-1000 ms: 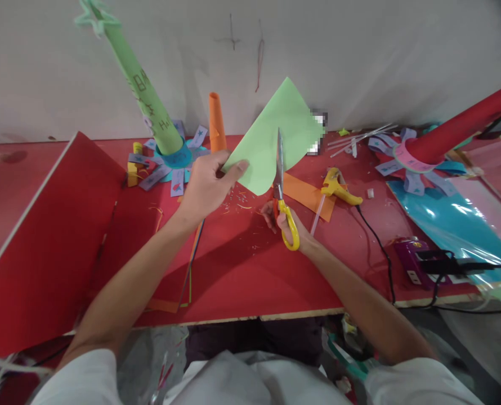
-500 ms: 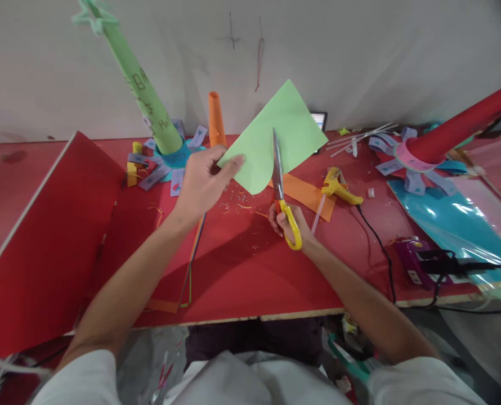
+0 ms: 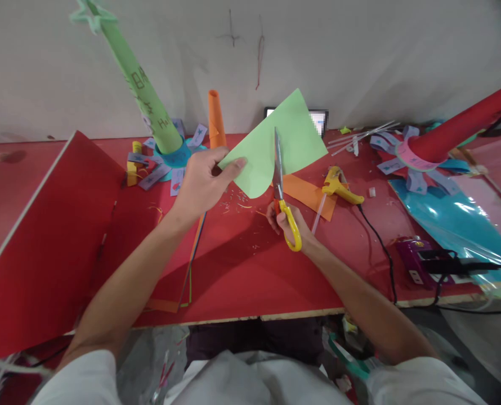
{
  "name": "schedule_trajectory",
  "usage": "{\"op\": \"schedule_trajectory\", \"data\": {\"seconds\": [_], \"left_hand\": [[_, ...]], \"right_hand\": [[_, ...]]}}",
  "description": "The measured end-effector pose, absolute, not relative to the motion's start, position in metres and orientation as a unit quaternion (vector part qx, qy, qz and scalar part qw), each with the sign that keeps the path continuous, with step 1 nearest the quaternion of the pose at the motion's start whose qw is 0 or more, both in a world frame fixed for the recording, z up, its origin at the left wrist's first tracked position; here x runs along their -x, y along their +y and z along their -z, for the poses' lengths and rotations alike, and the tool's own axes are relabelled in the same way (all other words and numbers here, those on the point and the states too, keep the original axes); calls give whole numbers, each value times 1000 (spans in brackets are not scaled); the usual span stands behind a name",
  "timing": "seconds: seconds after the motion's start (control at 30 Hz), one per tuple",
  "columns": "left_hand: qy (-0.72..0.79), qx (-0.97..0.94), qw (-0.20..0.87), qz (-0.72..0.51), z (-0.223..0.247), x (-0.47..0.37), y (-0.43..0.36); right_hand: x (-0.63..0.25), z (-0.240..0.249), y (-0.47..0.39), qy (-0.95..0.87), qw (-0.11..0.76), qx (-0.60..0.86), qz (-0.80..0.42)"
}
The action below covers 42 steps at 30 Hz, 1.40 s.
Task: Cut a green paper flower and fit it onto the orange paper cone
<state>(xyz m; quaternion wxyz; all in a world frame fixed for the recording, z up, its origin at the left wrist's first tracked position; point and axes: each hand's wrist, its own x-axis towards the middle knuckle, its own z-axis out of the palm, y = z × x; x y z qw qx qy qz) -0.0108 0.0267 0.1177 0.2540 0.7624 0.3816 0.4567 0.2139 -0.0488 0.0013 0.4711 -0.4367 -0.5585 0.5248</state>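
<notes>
A green paper sheet (image 3: 295, 126) is pinched at its left corner by my left hand (image 3: 208, 180), thumb on top. My right hand (image 3: 293, 225) is closed round the yellow handles of the scissors (image 3: 291, 225). Their blades point up and lie at the middle of the sheet, where the lower edge is cut in a curve. Beneath the sheet an orange strip (image 3: 309, 194) lies on the red table (image 3: 250, 281), with small scraps beside it.
An orange paper roll (image 3: 215, 118) and a green tube (image 3: 143, 90) stand behind on the left. A red board (image 3: 52, 242) leans at the left. To the right are a yellow glue gun (image 3: 341, 185), a purple box (image 3: 417, 259) and a red tube (image 3: 465, 126).
The far part of the green sheet has tilted down and its top corner has shifted right. More of the screen device behind it shows. Both hands have hardly moved.
</notes>
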Motion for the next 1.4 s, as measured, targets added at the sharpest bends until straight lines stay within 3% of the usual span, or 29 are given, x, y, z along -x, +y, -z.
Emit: {"op": "schedule_trajectory", "data": {"seconds": [0.33,0.77,1.07,1.4], "left_hand": [[375,-736,282,-488,-114,11,30],[383,-755,297,-441,-120,10,23],[378,-701,331,-507,-113,11,29],[371,-738,300,-477,-115,7,24]], "right_hand": [[-214,-3,-51,-548,459,460,-526],[-212,-6,-47,-570,476,456,-490],[-213,-7,-51,-552,462,448,-530],[-208,-5,-49,-559,489,433,-511]]}}
